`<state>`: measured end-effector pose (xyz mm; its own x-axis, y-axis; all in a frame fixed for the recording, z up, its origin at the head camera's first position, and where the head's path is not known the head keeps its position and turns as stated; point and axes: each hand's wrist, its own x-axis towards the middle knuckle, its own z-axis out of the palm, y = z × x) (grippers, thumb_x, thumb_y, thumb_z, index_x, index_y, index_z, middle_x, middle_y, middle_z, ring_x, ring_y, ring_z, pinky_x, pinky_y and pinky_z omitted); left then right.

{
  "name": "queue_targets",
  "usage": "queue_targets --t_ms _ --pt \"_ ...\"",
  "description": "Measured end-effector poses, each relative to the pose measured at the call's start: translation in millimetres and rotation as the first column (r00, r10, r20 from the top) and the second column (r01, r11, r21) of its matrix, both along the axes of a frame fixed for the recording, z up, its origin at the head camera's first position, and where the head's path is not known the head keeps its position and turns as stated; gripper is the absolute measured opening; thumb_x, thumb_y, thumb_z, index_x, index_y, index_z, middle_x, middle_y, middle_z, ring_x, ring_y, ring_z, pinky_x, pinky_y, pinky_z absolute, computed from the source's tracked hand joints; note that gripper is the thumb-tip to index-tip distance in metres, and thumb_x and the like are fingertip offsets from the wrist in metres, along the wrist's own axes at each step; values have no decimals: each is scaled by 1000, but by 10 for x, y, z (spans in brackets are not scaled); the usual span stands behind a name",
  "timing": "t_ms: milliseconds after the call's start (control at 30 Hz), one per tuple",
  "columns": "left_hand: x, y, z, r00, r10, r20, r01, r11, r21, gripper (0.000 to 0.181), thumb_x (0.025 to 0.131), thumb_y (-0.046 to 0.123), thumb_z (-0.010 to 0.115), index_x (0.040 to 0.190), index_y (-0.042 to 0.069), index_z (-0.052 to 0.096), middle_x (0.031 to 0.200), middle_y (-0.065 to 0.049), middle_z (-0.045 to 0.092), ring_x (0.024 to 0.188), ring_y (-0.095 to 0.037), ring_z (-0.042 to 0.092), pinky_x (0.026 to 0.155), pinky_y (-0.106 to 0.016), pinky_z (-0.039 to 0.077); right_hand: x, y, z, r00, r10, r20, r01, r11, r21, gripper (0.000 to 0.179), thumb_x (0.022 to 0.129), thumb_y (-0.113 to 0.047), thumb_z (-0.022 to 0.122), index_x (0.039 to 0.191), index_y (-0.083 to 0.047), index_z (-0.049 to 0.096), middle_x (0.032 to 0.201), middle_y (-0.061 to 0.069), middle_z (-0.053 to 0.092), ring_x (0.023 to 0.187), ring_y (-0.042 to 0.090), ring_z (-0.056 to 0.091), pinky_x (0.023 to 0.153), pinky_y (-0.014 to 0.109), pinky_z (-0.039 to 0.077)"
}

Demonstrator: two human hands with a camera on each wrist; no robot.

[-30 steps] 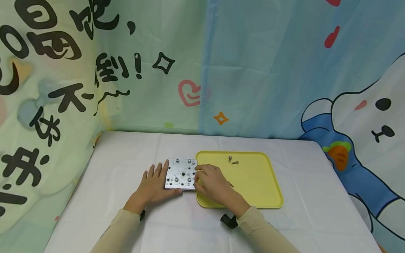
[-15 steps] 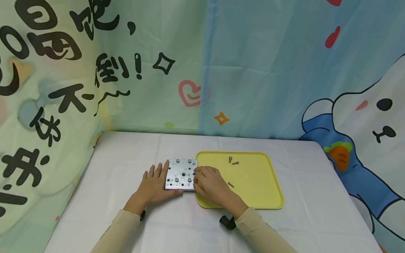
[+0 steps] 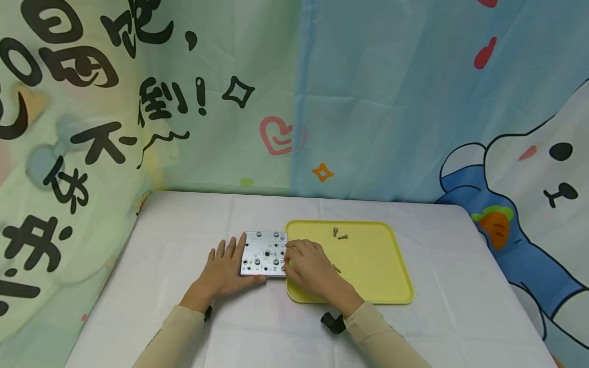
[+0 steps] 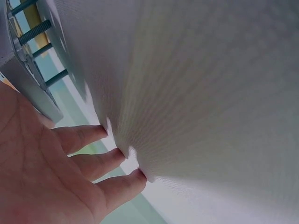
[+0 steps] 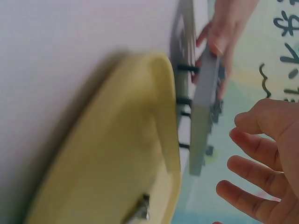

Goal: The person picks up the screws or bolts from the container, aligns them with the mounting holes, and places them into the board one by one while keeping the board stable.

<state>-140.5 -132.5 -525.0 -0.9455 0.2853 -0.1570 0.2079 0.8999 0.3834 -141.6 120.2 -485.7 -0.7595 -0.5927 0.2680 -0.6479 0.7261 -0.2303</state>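
A silver rectangular metal plate [image 3: 264, 250] with holes and several screw heads on top stands raised on the white table, its threaded screw shanks [image 4: 35, 32] reaching down. My left hand [image 3: 225, 268] holds its left end, thumb along the front edge and index finger at the far left corner. The other fingers of that hand are spread, tips on the cloth in the left wrist view. My right hand [image 3: 310, 268] is at the plate's right edge, fingers bent. Its thumb and index fingertips [image 5: 243, 122] meet in the right wrist view; I cannot tell whether they pinch anything.
A yellow tray [image 3: 368, 276] lies right of the plate, its left rim by the plate's right edge. Two loose screws [image 3: 340, 235] lie near its far rim, and another screw [image 3: 337, 268] is partly behind my right hand. A printed curtain [image 3: 368, 102] hangs behind the table.
My right hand shifts slightly left over the plate's edge and then back right, its fingers moving a little. My left hand, the plate and the tray stay practically where they were.
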Motion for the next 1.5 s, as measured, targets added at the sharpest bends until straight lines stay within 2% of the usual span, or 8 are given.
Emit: queue_targets --t_ms 333,533,733,967,1167,1333,1500 --pt "21 8 47 1000 6 15 -6 1000 4 120 78 82 57 162 10 9 158 -28 27 145 -50 19 113 -64 20 -162 365 41 994 -49 -94 46 998 -41 10 86 -10 75 92 -8 68 118 14 64 108 35 61 86 56 50" --pt "25 11 60 1000 5 13 -5 1000 14 120 78 81 58 162 10 10 158 -28 27 145 -50 19 113 -65 20 -245 599 33 993 -75 -88 71 996 -48 15 86 -10 77 96 -5 68 116 16 65 105 38 62 81 55 52" --pt "19 1 35 1000 5 10 -6 1000 10 120 78 82 57 162 11 9 158 -27 26 145 -49 18 113 -64 19 -371 821 5 991 -136 -8 135 989 -59 17 89 -9 75 103 -3 68 116 17 63 107 39 60 83 54 51" --pt "6 5 28 1000 3 11 -3 1000 4 121 78 83 56 162 11 8 158 -28 26 145 -50 19 113 -64 19 -561 1053 -45 973 -210 101 214 976 -30 23 92 -8 72 114 -2 67 120 20 61 107 41 57 82 55 49" --pt "-2 -4 18 1000 0 4 0 1000 -7 121 78 84 55 162 11 8 158 -27 26 145 -49 18 113 -64 20 -741 1164 -136 965 -217 147 229 971 -67 26 94 -5 68 120 -2 68 122 23 59 111 44 54 91 58 45" --pt "-10 -6 5 1000 -2 4 2 1000 -13 121 78 84 54 162 11 8 159 -27 25 146 -49 18 113 -64 19 -854 1211 -229 958 -226 178 239 970 -51 23 96 -7 67 118 -7 71 132 29 53 122 51 45 96 67 38" --pt "-11 -2 -9 1000 -1 4 2 1000 -12 121 78 84 54 162 11 8 159 -26 25 145 -49 19 113 -64 20 -923 1236 -274 933 -252 255 269 962 -37 20 98 -10 65 117 -10 73 141 31 44 129 56 35 96 74 30"
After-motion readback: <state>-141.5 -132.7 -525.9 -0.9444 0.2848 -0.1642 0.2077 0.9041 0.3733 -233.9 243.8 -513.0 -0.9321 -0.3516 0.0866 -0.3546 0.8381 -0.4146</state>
